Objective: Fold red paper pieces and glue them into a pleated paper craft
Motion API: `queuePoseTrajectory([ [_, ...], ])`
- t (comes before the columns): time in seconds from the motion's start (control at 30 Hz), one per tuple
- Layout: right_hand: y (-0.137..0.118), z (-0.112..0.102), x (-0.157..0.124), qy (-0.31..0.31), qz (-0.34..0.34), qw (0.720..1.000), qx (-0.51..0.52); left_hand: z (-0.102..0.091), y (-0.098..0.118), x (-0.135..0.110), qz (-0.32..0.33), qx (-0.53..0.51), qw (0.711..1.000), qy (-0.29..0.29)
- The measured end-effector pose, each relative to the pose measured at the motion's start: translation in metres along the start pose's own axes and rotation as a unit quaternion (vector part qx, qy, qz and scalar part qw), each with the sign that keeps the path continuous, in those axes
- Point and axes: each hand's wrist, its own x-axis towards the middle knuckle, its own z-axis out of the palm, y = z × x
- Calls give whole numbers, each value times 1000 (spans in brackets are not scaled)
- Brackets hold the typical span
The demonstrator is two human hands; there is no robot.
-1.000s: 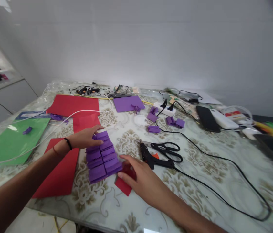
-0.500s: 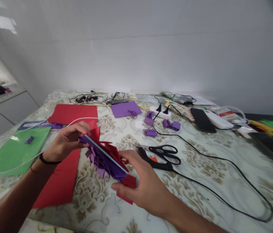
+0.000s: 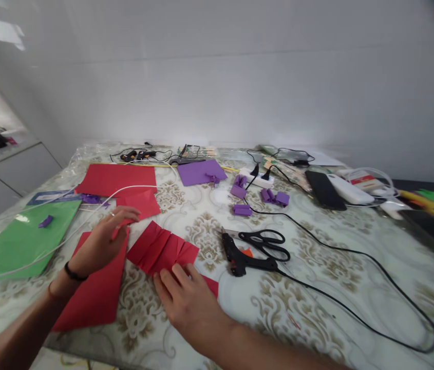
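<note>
A folded paper piece (image 3: 161, 249) lies on the table with its creased red side up. My right hand (image 3: 186, 303) rests flat at its near edge, fingers stretched out and pressing on the paper. My left hand (image 3: 103, 241) lies at the piece's left end, fingers extended and slightly curled, over a large red sheet (image 3: 93, 288). Neither hand holds anything off the table.
A black glue gun (image 3: 242, 257) and scissors (image 3: 265, 239) lie just right of the piece, with a black cable (image 3: 340, 303) trailing right. Green sheet (image 3: 20, 234) at left, red sheets (image 3: 118, 177) and purple paper (image 3: 199, 171) behind, small purple folded bits (image 3: 274, 197), phone (image 3: 324, 189) far right.
The piece lay purple side up, was lifted and turned over by both hands, and now lies red side up on the table.
</note>
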Motion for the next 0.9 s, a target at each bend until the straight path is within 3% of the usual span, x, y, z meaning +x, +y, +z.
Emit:
queuePoseTrajectory([
  [0.1, -3, -9, 7, -6, 16, 1000, 17, 18, 24, -15, 20, 23, 999, -34],
  [0.17, 7, -26, 6, 5, 29, 997, 72, 37, 34, -25, 63, 107, 990, -64],
  [0.2, 16, -36, 3, 23, 54, 991, 121, 46, 35, -30, 66, 140, 986, -68],
  [0.3, 56, -64, -20, 44, 141, 981, 123, 64, 30, -38, 66, 193, 976, -80],
  [0.4, 99, -78, -61, -34, 220, 971, 84, 67, 18, -34, 79, 181, 974, -110],
  [0.57, 131, -68, -111, -172, 300, 934, 90, 55, 5, -7, 168, 128, 959, -189],
  [0.73, 133, -48, -110, -153, 303, 933, 124, 58, 17, 3, 198, 96, 962, -164],
  [0.9, 136, -45, -105, -142, 303, 934, 123, 79, 35, -7, 131, 141, 973, -128],
])
